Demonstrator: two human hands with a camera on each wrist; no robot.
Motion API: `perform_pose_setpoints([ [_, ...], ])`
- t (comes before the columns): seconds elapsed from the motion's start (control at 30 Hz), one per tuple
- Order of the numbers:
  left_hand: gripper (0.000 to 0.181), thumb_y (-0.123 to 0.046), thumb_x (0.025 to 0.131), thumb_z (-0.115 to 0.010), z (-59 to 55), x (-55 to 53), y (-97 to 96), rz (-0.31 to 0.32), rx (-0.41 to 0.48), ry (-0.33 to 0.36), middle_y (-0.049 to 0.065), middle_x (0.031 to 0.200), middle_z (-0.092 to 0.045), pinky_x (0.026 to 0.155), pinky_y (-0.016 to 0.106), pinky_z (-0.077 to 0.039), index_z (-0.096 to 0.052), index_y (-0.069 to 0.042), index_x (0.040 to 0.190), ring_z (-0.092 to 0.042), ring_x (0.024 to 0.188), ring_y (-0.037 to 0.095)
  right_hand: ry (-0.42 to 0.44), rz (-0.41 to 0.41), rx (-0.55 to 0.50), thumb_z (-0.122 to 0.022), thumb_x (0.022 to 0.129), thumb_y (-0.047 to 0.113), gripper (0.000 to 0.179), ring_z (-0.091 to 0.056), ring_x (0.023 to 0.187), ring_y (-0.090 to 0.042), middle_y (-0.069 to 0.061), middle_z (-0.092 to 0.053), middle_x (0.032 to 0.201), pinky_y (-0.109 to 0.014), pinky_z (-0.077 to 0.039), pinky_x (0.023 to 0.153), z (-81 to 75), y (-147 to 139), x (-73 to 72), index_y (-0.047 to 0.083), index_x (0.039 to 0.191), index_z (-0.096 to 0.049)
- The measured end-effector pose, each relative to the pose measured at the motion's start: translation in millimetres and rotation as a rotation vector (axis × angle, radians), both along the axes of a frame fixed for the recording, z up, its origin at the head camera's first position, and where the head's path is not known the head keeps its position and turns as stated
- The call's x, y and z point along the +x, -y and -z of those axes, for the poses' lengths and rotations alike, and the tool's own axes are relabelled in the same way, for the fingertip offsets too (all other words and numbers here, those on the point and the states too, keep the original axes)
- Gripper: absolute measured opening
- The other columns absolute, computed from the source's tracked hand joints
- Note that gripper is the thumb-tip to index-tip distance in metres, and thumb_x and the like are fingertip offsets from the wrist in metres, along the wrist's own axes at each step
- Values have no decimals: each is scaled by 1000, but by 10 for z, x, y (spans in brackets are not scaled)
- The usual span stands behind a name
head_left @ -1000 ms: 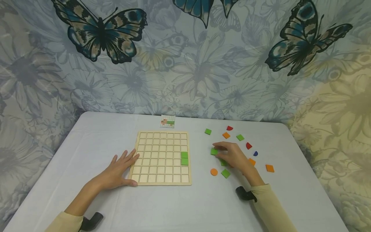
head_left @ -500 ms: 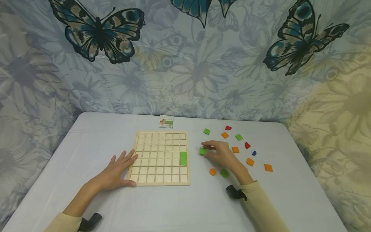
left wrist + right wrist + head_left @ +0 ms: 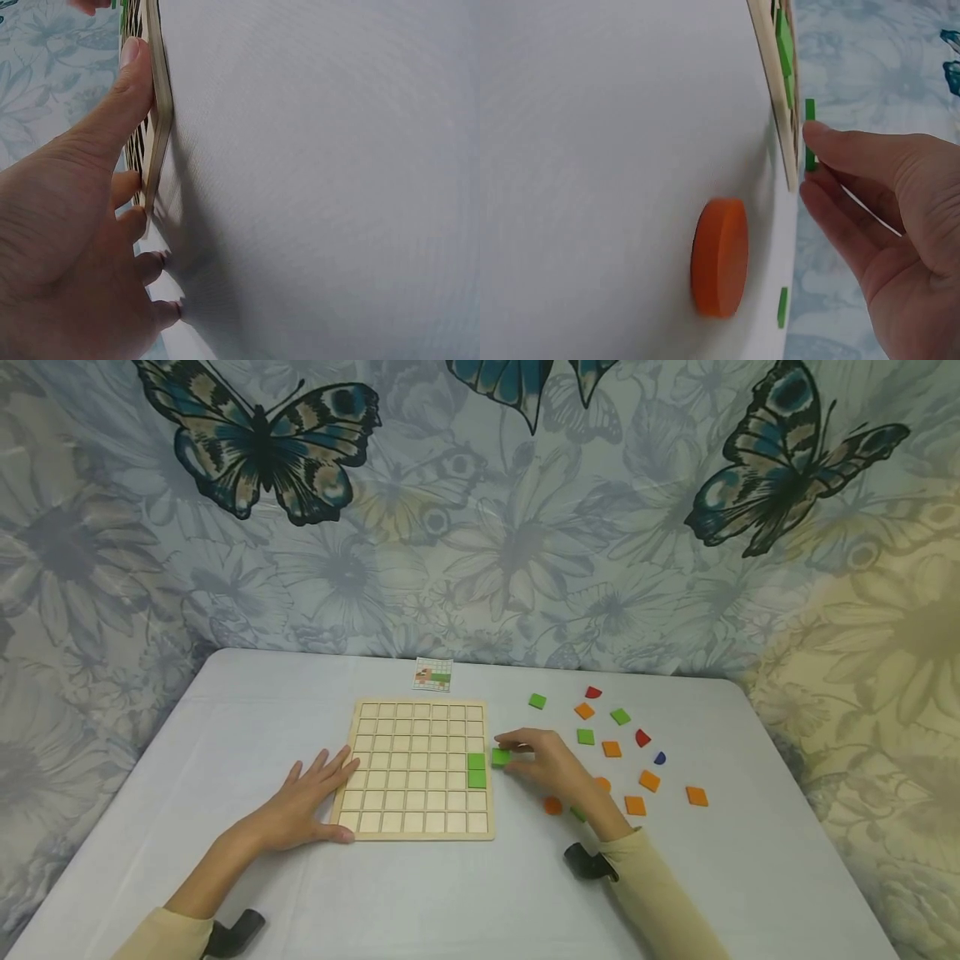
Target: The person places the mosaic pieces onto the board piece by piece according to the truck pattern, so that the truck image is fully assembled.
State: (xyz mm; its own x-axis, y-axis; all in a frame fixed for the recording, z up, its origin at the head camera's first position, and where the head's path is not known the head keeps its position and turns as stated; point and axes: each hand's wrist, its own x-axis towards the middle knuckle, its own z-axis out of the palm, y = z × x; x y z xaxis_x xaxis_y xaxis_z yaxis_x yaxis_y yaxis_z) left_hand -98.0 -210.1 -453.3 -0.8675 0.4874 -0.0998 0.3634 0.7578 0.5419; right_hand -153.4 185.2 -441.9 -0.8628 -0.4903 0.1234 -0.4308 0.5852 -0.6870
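A wooden grid board (image 3: 417, 760) lies on the white table, with two green square tiles (image 3: 476, 771) set one above the other in its rightmost column. My left hand (image 3: 303, 806) rests spread at the board's left edge, thumb at the near left corner. In the left wrist view the thumb (image 3: 124, 97) lies on the board's rim. Just off the board's right edge, my right hand (image 3: 543, 764) pinches a green square tile (image 3: 500, 757) between thumb and fingers. In the right wrist view that tile (image 3: 810, 135) is held edge-on, above the table.
Right of the board lie loose orange squares (image 3: 635, 806), green squares (image 3: 585, 737), red pieces (image 3: 642, 737), a blue piece (image 3: 660, 758) and an orange disc (image 3: 552, 806). Behind the board lies a small pattern card (image 3: 432, 675). A patterned wall backs the table.
My right hand has carried the green tile leftward from the loose pieces to the board's right edge, uncovering several tiles. My left hand stays on the board.
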Motion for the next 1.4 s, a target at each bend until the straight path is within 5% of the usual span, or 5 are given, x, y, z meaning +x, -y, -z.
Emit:
perform_pose_setpoints([
  [0.23, 108, -56, 68, -79, 17, -6, -1, -7, -14, -12, 22, 160, -20, 110, 71, -2, -34, -4, 152, -11, 143, 53, -31, -59, 14, -78, 81, 1, 41, -68, 104, -23, -10, -71, 113, -34, -54, 92, -39, 180, -44, 0, 121, -67],
  [0.83, 107, -53, 68, -81, 28, 3, -15, -8, -3, -18, 22, 159, -20, 110, 72, -2, -35, -3, 151, -11, 143, 54, 69, -143, -27, -79, 81, 3, 42, -67, 104, -20, -9, -71, 114, -30, -54, 91, -34, 469, 105, 0, 121, -67],
  [1.4, 108, -55, 69, -79, 34, 7, -8, -9, -3, -18, 21, 160, -20, 110, 71, -2, -34, -4, 152, -11, 143, 53, 15, -143, 27, -79, 81, 5, 41, -67, 99, -13, -4, -72, 111, -28, -54, 88, 45, 495, 125, 3, 120, -68],
])
